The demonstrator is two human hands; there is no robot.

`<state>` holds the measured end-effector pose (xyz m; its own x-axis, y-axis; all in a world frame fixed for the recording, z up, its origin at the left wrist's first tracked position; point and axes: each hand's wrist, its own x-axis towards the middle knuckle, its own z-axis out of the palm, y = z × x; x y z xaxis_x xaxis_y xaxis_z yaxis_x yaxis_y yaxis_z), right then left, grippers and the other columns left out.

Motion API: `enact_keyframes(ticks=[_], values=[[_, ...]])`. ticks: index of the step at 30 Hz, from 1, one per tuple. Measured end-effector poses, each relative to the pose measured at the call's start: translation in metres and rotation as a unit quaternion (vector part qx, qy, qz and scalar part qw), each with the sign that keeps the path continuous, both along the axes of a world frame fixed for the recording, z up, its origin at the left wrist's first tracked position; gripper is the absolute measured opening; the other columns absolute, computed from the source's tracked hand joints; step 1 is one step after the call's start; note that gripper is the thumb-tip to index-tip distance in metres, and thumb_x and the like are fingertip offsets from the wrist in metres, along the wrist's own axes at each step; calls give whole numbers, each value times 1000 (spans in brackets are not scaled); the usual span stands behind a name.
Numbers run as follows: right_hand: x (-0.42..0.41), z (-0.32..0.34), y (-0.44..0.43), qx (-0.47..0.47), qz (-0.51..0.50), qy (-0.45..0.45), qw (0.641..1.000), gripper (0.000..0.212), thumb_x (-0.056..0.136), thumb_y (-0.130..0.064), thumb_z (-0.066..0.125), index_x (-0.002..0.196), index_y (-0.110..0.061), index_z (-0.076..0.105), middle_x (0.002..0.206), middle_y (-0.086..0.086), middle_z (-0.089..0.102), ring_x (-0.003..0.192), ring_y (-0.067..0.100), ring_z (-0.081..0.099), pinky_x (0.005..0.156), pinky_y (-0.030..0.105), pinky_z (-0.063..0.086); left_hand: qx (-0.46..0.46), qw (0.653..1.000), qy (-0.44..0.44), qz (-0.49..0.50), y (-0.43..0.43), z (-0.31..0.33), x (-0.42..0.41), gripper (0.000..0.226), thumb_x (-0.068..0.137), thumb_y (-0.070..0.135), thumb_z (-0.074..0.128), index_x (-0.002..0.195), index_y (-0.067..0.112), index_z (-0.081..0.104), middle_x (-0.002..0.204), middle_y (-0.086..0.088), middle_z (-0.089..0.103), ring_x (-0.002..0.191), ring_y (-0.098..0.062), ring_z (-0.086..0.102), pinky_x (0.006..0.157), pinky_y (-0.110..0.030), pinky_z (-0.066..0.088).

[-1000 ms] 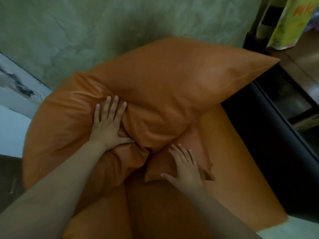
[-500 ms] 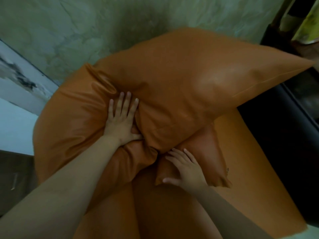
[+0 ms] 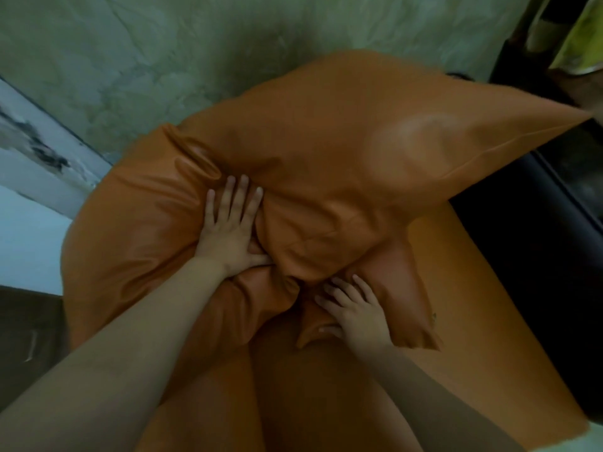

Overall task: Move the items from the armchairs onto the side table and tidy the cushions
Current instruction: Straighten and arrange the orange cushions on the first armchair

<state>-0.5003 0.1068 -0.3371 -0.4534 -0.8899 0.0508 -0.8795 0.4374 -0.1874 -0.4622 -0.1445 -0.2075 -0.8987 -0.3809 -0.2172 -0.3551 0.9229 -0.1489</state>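
The orange cushion (image 3: 375, 177) leans on the armchair (image 3: 483, 308) back, one corner toward 2 o'clock. Left hand (image 3: 231, 230) presses flat, fingers (image 3: 241, 197) spread; right hand (image 3: 355, 314), fingers loosely apart, holds its lower corner. Best to push evenly and seat that corner squarely.

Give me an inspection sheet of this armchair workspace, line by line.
Surface: orange armchair seat, bare on the right side.
Job's things: large orange cushion propped against the chair back, creased at its lower corner; a smaller orange cushion lies under it.
Clutter: nothing seen on the seat.
Grippers: left hand pressed flat, fingers spread, beside the large cushion's lower corner; right hand resting open on the smaller cushion.
Cables: nothing seen.
Surroundings: greenish wall behind; dark furniture to the right; yellow-green packaging at top right, blurred.
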Motion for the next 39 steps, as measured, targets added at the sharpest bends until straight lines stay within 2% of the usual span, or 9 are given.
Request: enact_keyframes(ticks=[5,9,14,18,24,28,33,36,39], values=[[-20,18,21,-71,-13,-16,997,39,63,-47,82,98,-30,73,98,-11,68,103,18,63,108,40,19,0,1000,-9,9,7,3,0,129,62,83,52,131,26,-40,140,-1,-46,133,-22,-41,105,-45,-30],[-47,30,75,-146,-57,-130,979,18,72,-28,74,90,-23,74,87,-7,68,87,20,63,110,28,16,-7,1000,-9,17,18,4,2,127,62,84,50,130,26,-40,142,-2,-45,135,-23,-39,106,-45,-30],[-76,47,132,-199,-119,-230,945,13,65,-12,74,78,-12,74,81,-5,68,85,14,61,110,27,29,-15,998,-44,49,32,11,0,128,63,83,53,133,24,-36,141,-1,-46,133,-21,-41,98,-41,-37],[-89,70,148,-188,-131,-248,941,12,64,-5,77,76,-8,75,77,4,69,86,20,60,104,43,33,-15,991,-100,83,51,23,-5,128,64,84,52,128,26,-43,136,0,-52,132,-21,-44,92,-40,-39],[-101,123,207,-229,-143,-304,914,21,65,0,81,74,-17,74,75,-5,67,83,6,57,103,13,29,-100,980,-119,126,79,37,-11,129,65,84,52,138,24,-35,152,-5,-34,142,-24,-27,113,-51,-13],[-99,146,262,-207,-221,-430,851,24,69,-2,78,72,-25,73,84,-6,68,97,-12,52,93,-1,28,-131,974,-95,161,108,33,-11,124,70,73,60,147,21,-23,157,-8,-23,145,-29,-16,115,-55,-3],[-91,134,268,-110,-218,-426,871,21,68,-13,82,79,-28,72,90,-6,66,96,4,55,95,26,42,-130,972,-68,185,140,22,-6,117,74,59,66,151,15,-11,159,-13,-14,145,-36,-13,114,-58,-3],[-84,135,273,-94,-216,-429,872,32,74,-12,79,87,-38,66,102,-20,61,107,-2,49,101,23,34,-117,973,-47,192,144,18,-2,115,73,52,69,151,12,-6,159,-14,-11,144,-37,-13,114,-57,-6],[-69,143,268,-71,-218,-390,892,31,85,-13,67,98,-41,60,108,-18,56,112,4,43,101,27,33,-109,975,-41,191,143,18,0,117,72,51,71,151,12,-5,159,-14,-11,144,-36,-14,114,-57,-7]])
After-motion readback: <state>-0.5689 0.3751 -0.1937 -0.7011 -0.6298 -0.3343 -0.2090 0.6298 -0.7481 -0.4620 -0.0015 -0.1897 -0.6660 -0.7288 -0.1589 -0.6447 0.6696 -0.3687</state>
